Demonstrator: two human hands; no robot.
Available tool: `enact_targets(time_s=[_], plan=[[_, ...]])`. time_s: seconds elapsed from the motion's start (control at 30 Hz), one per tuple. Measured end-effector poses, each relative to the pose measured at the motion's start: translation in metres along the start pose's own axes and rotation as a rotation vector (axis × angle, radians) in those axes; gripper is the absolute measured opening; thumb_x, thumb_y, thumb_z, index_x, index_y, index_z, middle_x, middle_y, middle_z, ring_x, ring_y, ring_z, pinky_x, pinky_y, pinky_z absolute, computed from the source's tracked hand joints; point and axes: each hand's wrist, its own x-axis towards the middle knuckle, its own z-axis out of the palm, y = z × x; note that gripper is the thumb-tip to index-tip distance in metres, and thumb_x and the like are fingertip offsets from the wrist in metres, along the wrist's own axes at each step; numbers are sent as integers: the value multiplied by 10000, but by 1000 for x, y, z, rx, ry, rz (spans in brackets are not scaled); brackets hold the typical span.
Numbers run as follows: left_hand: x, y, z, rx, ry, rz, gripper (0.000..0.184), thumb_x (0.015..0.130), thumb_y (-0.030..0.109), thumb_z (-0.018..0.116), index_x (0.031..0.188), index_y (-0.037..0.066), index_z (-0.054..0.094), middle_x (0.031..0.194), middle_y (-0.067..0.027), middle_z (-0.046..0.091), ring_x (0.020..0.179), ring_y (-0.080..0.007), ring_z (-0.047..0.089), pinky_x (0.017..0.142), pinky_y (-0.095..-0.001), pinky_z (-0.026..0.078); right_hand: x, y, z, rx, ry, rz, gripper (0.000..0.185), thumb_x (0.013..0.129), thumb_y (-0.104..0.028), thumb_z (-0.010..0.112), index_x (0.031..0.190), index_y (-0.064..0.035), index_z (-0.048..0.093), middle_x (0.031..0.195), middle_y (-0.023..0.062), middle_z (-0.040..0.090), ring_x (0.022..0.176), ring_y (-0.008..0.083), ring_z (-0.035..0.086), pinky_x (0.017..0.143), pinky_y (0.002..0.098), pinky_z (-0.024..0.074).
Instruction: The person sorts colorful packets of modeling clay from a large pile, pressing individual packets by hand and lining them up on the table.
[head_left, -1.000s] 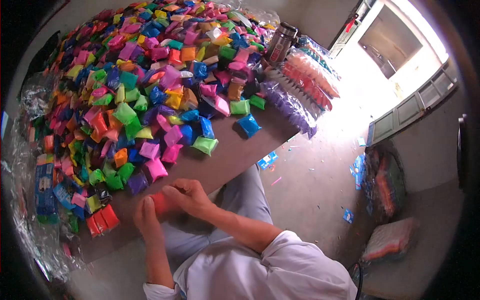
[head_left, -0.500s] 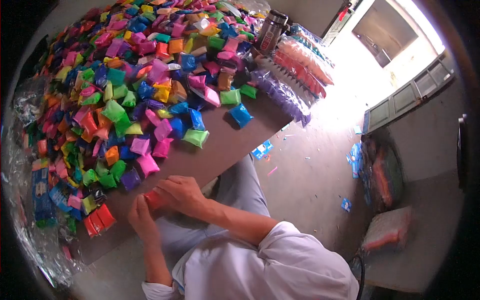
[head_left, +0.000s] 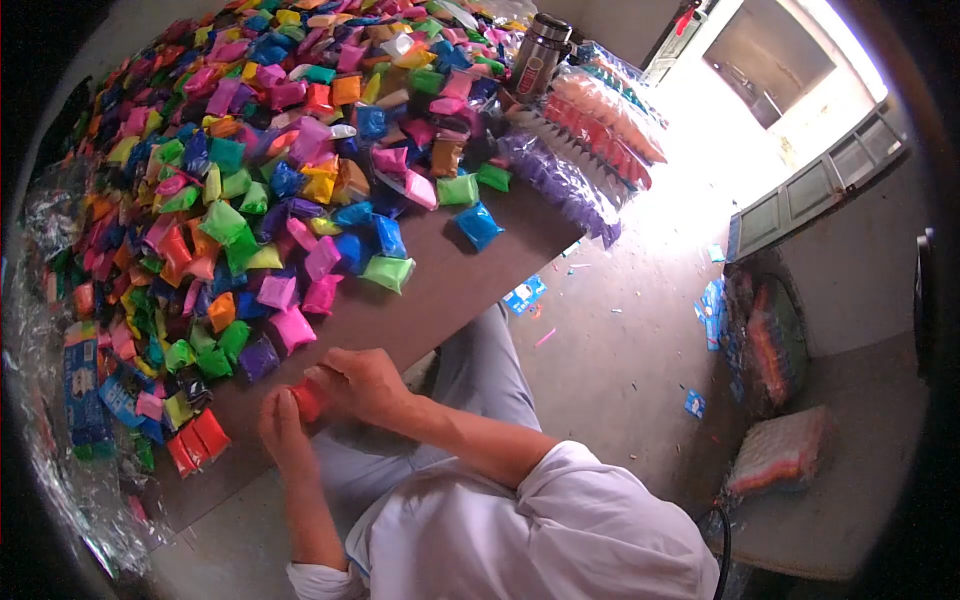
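Between my two hands, at the near edge of the brown table [head_left: 400, 315], is a small red packet [head_left: 308, 399]. My left hand [head_left: 285, 430] pinches its left side, and my right hand [head_left: 362, 385] grips the upper right side with bent fingers. Parts of the packet are hidden behind the fingers. Left of my hands, some red packets [head_left: 200, 441] lie side by side on the table. A purple packet [head_left: 259, 358] and a pink packet [head_left: 293, 329] rest just beyond my hands, at the edge of a big heap of colourful packets [head_left: 240, 190].
A steel flask [head_left: 541, 58] stands at the table's back right, beside stacked bags of purple, red and peach packets [head_left: 590, 150]. Clear plastic wrap [head_left: 50, 440] runs along the left edge. Blue wrappers [head_left: 525, 294] and scraps lie on the floor. A packed bundle [head_left: 778, 450] sits at right.
My right fingers have shifted slightly on the red packet, and more of it shows between my hands. The camera view has moved a little; the heap looks the same.
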Motion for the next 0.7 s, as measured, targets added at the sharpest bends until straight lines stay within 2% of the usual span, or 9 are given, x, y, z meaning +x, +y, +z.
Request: enact_targets(time_s=[0.03,0.3,0.37,0.4,0.47,0.53,0.6,0.67,0.7], plan=[[0,1,-1,81,-26,8,339,930,320,476,920,-6,570,858,-39,535,791,-129,472,718,-282,405,-1,2,2,14,16,13,166,812,-147,636,742,-21,555,640,180,537,571,355,549,508,391,437],[2,-10,-7,87,0,6,377,937,325,457,896,-35,563,840,-55,542,791,-143,477,724,-295,410,-4,7,6,64,44,-1,126,812,-113,645,796,-11,572,663,168,548,563,330,560,514,361,443],[1,-10,-8,72,8,1,376,936,321,461,890,-38,563,838,-57,544,788,-142,475,722,-296,411,-3,6,5,103,41,-23,195,845,-168,610,755,-25,514,639,196,508,594,406,527,497,421,412],[0,-6,-7,77,21,-7,364,932,319,468,896,-31,562,830,-53,541,785,-143,477,718,-294,412,-3,6,6,105,38,-23,195,845,-168,610,755,-25,514,639,196,508,594,406,527,497,421,412],[0,-5,-6,85,40,-18,353,929,317,476,902,-25,561,822,-50,538,782,-143,478,715,-292,413,-5,7,6,73,9,10,125,839,-111,623,804,-7,563,665,172,540,559,337,524,514,344,431],[1,-8,-4,-127,143,-109,319,924,316,486,935,9,575,809,-31,544,763,-124,497,676,-276,415,-5,5,4,59,20,32,130,850,-114,611,801,-5,560,666,176,527,560,319,519,516,337,423],[6,-11,-13,-187,136,-159,306,921,325,495,935,30,577,807,-22,549,745,-112,504,649,-265,412,-3,4,-2,46,33,57,137,862,-117,600,799,-3,556,668,180,513,561,300,514,518,331,415],[4,-11,-17,-238,155,-214,294,919,334,503,934,50,578,805,-12,555,728,-100,510,621,-255,409,0,3,-5,71,62,93,151,872,-124,595,799,3,560,646,114,526,562,201,508,525,314,413],[4,-9,-13,-228,112,-215,287,916,338,511,898,60,580,792,-8,560,697,-91,507,599,-249,405,0,6,-2,142,157,103,155,878,-132,590,788,-8,571,642,64,522,576,149,486,522,289,402]])
